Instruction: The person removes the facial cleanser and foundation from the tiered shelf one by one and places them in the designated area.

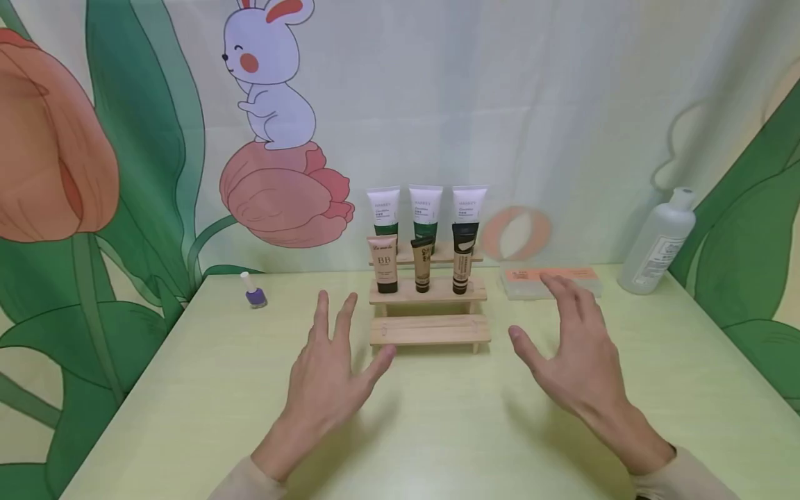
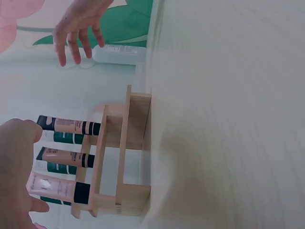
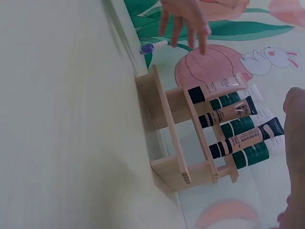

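The wooden rack (image 1: pixel 441 291) runs sideways, lowest step (image 1: pixel 430 331) frontmost

head: bright, even | soft shadows below hands (image 1: pixel 328 378) | wrist views: dimmer

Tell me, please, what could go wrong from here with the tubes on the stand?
The front tubes stand on their narrow caps, so a bump of the wooden stand by the left hand or right hand might topple them. Reaching for the white tubes behind could also knock the front ones.
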The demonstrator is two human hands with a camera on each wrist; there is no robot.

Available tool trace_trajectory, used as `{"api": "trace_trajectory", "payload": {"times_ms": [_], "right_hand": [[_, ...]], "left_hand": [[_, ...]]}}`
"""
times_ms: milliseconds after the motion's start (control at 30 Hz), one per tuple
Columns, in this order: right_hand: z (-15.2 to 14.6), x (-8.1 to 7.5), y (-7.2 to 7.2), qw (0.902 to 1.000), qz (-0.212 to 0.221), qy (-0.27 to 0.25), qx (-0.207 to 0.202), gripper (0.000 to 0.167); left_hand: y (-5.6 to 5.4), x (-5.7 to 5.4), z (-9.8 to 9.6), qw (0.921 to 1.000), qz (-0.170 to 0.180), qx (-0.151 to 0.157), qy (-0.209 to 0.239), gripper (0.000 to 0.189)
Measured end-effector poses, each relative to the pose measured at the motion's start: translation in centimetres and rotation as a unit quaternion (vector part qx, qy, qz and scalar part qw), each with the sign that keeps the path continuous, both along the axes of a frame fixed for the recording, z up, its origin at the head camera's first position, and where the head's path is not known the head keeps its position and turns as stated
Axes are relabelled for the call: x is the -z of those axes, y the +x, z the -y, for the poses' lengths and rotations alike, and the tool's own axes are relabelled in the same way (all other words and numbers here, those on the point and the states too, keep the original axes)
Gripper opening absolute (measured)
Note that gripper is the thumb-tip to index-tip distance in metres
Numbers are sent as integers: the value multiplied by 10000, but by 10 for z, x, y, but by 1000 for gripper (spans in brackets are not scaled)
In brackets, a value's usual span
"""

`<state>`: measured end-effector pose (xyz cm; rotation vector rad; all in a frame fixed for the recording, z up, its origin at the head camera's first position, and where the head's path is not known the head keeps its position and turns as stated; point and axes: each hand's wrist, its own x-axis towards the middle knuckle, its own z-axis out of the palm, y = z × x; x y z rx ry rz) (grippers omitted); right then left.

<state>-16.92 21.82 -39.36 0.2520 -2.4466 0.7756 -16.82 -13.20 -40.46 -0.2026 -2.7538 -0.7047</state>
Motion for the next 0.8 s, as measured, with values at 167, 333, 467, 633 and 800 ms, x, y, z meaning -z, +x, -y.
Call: {"api": "trace_trajectory", "payload": {"times_ms": [167,333,467,633,800], "right_hand": [[3,-3,-16,9927,-520,-971,-492,72],[12,-6,-34,9773,-517,-1825,-945,66],[22,-7,-47,9630,-351,-2377,-1218,63],[34,-4,-62,9520,-181,-2745,-1343,57],[45,-3,-75,9501,-84,-2785,-1406,54]], "left_hand": [[-16,8,1,9955,250,175,902,84],[-35,23,5,9828,510,654,1653,74],[-48,36,6,9722,709,847,2064,66],[-57,45,7,9626,859,784,2446,54],[-63,53,6,9498,894,718,2912,40]]}}
